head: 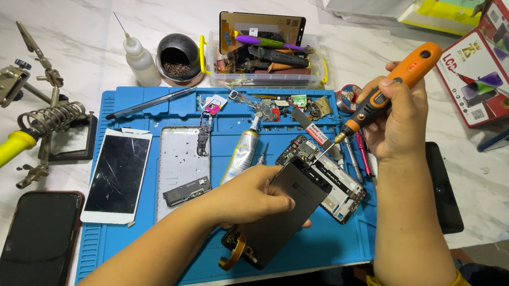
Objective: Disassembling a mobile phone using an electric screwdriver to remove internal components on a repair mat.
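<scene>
The right hand (397, 121) wraps its fingers around an orange and black electric screwdriver (391, 88), a smooth plastic tool with a thin metal bit that points down and left at the edge of an opened phone (322, 177) lying on the blue mat (333, 245). The left hand (249, 197) grips a flat, dark grey rectangular panel (289, 212), thumb over its upper face and fingers underneath, tilting it up above the mat; a gold-coloured curved piece (234, 259) hangs at its lower corner. The opened phone shows a crowded board of small parts just beside the panel's upper edge.

Left of the hands on the rubbery mat lie a silver metal phone frame (181, 166) and a white phone with a cracked glass screen (118, 173). A crumpled metal glue tube (240, 153) rests between the frame and the opened phone. Off the mat, a black phone (32, 254) sits on the marble-patterned table (496, 186), with a coiled wire soldering stand (50, 118) behind it. A clear plastic box of tools (264, 61) stands beyond the mat
</scene>
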